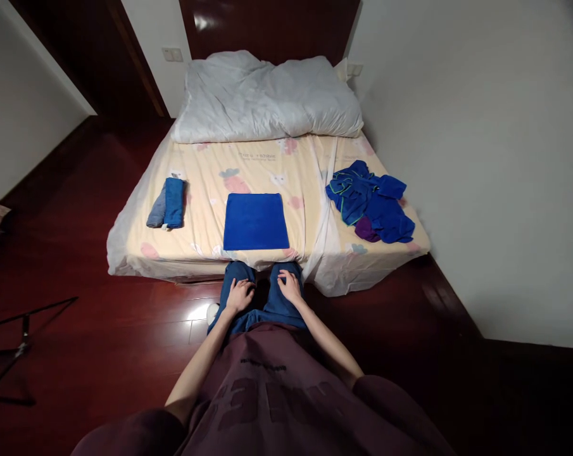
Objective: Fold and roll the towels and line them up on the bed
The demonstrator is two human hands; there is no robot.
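My left hand (240, 295) rests on my left thigh, fingers stretched out and holding nothing. On the other thigh lies my right hand (290, 286), also flat with its fingers apart. Just beyond my knees, a blue towel (256, 221) is spread smooth in a near-square at the bed's front edge. To the left, a rolled or folded blue towel (174, 202) lies against a grey-blue one (157, 208). A rumpled heap of blue cloths (369, 199) sits at the right, with a purple cloth (366, 229) at its lower side.
The bed (205, 183) has a patterned cream sheet, and a thin white translucent cover hangs over its edges. A bunched white quilt (271, 101) lies by the dark headboard (271, 28). Black tripod legs (23, 345) stand on the red floor at left. A wall (471, 158) borders the right side.
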